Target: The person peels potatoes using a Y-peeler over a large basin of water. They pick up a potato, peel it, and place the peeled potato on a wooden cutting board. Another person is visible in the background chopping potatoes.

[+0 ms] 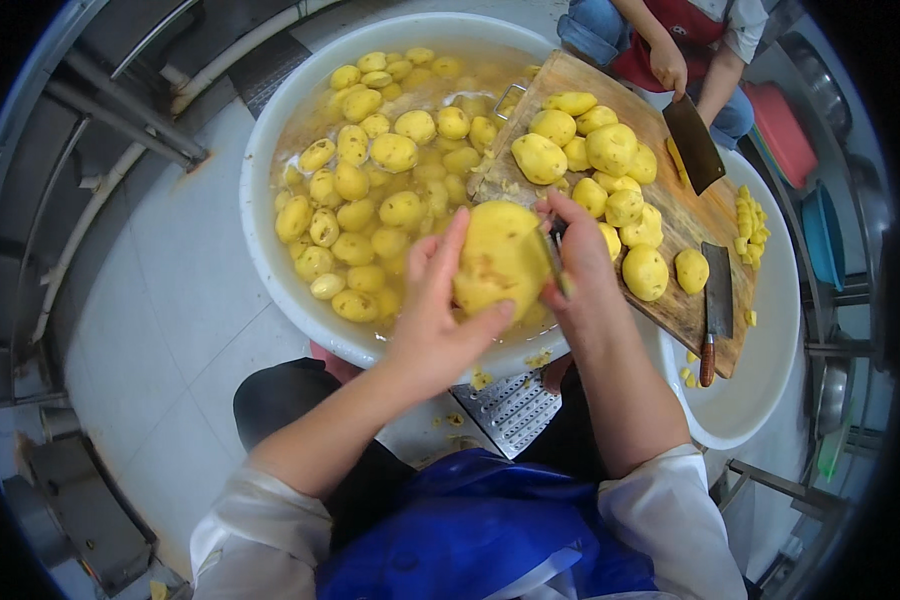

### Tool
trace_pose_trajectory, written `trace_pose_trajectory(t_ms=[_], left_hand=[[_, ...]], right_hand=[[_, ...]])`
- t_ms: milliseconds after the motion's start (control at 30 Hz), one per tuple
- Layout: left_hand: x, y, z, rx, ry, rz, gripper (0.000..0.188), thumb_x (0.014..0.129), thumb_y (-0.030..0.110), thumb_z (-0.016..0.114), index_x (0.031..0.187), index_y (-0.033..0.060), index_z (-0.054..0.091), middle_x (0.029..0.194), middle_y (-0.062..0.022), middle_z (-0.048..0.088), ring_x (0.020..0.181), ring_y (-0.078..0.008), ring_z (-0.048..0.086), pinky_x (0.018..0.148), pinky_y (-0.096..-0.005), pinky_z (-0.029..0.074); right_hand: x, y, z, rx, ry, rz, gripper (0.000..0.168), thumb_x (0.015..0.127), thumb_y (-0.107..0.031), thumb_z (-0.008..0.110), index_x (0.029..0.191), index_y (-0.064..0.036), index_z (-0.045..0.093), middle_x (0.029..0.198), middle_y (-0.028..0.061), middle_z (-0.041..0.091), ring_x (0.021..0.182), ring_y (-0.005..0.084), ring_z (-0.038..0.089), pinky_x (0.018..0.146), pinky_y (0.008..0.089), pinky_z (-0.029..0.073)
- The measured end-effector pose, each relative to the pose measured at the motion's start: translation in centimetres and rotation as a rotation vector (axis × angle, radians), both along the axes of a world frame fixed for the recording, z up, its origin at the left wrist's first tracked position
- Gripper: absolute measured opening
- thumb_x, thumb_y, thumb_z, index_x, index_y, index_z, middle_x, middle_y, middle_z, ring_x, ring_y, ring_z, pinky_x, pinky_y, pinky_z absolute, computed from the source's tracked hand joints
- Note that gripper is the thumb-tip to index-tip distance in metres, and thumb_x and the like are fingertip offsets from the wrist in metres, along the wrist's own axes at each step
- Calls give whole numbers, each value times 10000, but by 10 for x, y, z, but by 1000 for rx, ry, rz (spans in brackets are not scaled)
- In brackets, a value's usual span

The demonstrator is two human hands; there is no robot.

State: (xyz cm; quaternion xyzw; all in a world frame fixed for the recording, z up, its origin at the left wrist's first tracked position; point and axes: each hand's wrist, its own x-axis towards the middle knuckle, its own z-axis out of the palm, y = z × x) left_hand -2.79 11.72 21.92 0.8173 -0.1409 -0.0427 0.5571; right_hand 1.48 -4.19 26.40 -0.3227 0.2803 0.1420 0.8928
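A large peeled potato (pixel 499 259) with brown spots is held in my left hand (pixel 446 307), thumb below it and fingers on its far side. My right hand (pixel 585 255) grips a small peeler (pixel 553 251), blurred, with its blade against the potato's right side. Beneath both hands stands a big white tub (pixel 259 247) of murky water with many peeled potatoes (pixel 352 214) in it. A wooden cutting board (pixel 664 180) lies slanted across the tub's right edge, bearing a pile of peeled potatoes (pixel 611 150).
A cleaver (pixel 718 292) with a wooden handle lies on the board near cut potato pieces (pixel 750 225). A second white tub (pixel 776 360) stands under the board's right end. Across from me a co-worker (pixel 667 64) holds another cleaver (pixel 694 146) over the board. Metal racks line both sides.
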Motion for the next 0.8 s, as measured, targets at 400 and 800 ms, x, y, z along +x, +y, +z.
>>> trace_pose_trajectory(t_ms=[400, 800], left_hand=[[6, 2, 19, -965, 819, 41, 680, 753, -121, 612, 1342, 68, 330, 1215, -118, 522, 1115, -222, 539, 936, -379, 469], [19, 4, -57, -206, 726, 417, 547, 782, 3, 635, 1263, 73, 386, 1148, -112, 550, 1002, -226, 589, 694, -352, 546]], right_hand=[[10, -1, -21, -513, -268, -208, 149, 885, -211, 547, 862, -72, 496, 630, 51, 510, 690, 220, 599, 700, 331, 482], [6, -47, -46, -2042, -819, 230, 211, 811, -157, 588, 909, -12, 470, 671, 172, 593, 696, 364, 602, 657, 437, 465]])
